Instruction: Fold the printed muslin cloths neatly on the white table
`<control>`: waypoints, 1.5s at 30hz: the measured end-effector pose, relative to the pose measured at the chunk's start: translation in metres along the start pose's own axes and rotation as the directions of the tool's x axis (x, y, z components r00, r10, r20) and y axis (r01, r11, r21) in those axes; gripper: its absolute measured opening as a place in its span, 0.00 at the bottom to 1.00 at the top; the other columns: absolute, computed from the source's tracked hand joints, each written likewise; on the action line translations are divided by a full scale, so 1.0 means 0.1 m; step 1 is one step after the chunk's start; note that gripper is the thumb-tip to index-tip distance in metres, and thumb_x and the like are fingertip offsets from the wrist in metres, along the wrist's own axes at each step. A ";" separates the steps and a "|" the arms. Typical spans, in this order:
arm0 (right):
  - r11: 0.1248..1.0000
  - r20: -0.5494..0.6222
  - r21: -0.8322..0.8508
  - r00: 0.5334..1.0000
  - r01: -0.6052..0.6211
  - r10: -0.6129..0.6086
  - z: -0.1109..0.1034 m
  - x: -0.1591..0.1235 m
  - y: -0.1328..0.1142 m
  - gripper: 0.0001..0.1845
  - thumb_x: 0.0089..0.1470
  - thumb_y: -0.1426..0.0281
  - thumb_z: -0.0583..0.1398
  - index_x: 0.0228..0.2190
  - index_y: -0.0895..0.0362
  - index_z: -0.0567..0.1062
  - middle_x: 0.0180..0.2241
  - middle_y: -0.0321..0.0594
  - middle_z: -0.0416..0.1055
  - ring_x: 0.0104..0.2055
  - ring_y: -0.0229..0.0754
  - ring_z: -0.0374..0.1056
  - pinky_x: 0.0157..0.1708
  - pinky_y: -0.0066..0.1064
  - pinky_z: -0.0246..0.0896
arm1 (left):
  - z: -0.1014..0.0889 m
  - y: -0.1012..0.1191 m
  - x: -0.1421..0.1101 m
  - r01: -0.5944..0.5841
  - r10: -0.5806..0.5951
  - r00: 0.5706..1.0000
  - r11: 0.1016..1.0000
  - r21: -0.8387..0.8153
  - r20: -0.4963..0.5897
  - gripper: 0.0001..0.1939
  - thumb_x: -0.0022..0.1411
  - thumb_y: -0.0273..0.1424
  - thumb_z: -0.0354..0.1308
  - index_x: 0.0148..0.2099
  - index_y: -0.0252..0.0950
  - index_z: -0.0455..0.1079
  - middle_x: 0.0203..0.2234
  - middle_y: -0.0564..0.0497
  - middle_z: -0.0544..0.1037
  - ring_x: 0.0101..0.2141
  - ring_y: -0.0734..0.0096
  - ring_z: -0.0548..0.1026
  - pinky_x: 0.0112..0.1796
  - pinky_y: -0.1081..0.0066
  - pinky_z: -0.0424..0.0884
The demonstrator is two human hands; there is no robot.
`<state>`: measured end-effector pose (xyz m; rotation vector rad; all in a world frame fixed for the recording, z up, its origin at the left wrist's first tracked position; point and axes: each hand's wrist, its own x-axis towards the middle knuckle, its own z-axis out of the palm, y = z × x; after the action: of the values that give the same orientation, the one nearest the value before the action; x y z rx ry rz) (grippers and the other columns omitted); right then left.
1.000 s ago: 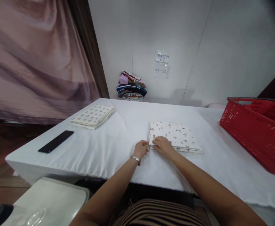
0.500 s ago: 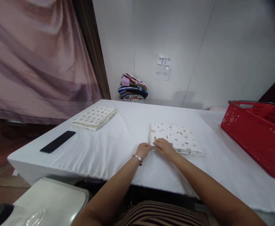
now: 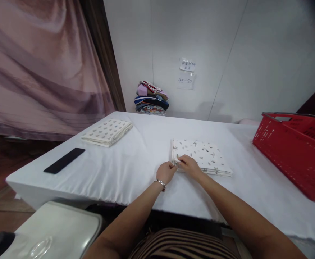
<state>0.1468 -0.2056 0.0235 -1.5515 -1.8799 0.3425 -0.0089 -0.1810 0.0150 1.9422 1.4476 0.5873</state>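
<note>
Your left hand (image 3: pixel 166 172) and right hand (image 3: pixel 189 165) both pinch the folded cloth (image 3: pixel 203 153) at its near-left corner, about equally close. Cloth extends right and far from your grip, long axis left-right; table (image 3: pixel 152 135) gives room left to second cloth (image 3: pixel 107 132), right to red basket (image 3: pixel 287 154)

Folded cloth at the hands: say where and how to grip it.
Probably pinch the folded cloth by its near edge, from the near side: it lies flat, and its stacked layers show there. The left hand and the right hand are at that edge's left corner.
</note>
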 end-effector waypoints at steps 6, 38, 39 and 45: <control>1.000 -0.011 0.010 1.000 0.020 -0.020 -0.02 0.00 0.00 0.06 0.53 0.72 0.53 0.29 0.55 0.69 0.29 0.35 0.66 0.33 0.37 0.62 0.33 0.27 0.54 | 0.05 0.10 0.04 0.048 -0.046 0.999 0.989 0.143 -0.017 0.16 0.50 0.46 0.55 0.31 0.37 0.69 0.30 0.48 0.76 0.30 0.66 0.72 0.27 0.72 0.60; 0.997 0.249 0.020 0.966 0.073 -0.076 -0.11 0.09 -0.08 0.07 0.51 0.77 0.54 0.31 0.57 0.71 0.31 0.37 0.67 0.35 0.38 0.62 0.35 0.27 0.53 | -0.02 -0.04 0.25 0.150 -0.150 0.980 0.989 0.010 0.132 0.07 0.48 0.33 0.56 0.29 0.34 0.70 0.23 0.50 0.75 0.26 0.72 0.72 0.25 0.76 0.61; 0.997 0.266 -0.002 0.961 0.083 -0.079 -0.12 0.09 -0.09 0.08 0.52 0.77 0.54 0.32 0.57 0.71 0.31 0.37 0.67 0.35 0.38 0.62 0.35 0.27 0.53 | -0.02 -0.05 0.25 0.155 -0.152 0.978 0.988 -0.010 0.140 0.07 0.49 0.33 0.56 0.30 0.34 0.69 0.22 0.51 0.75 0.24 0.73 0.72 0.25 0.76 0.61; 0.975 0.345 -0.136 0.931 0.176 -0.120 -0.18 0.11 -0.14 0.07 0.52 0.78 0.54 0.30 0.57 0.71 0.31 0.37 0.66 0.35 0.37 0.61 0.33 0.26 0.51 | -0.06 -0.03 0.21 0.182 -0.159 0.967 0.978 -0.104 0.199 0.03 0.50 0.27 0.55 0.30 0.33 0.69 0.14 0.56 0.70 0.17 0.77 0.68 0.21 0.78 0.61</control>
<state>0.1466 -0.2029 0.0489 -1.5175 -2.3289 0.4119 -0.0091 -0.1589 0.0168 1.7087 1.4074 0.3912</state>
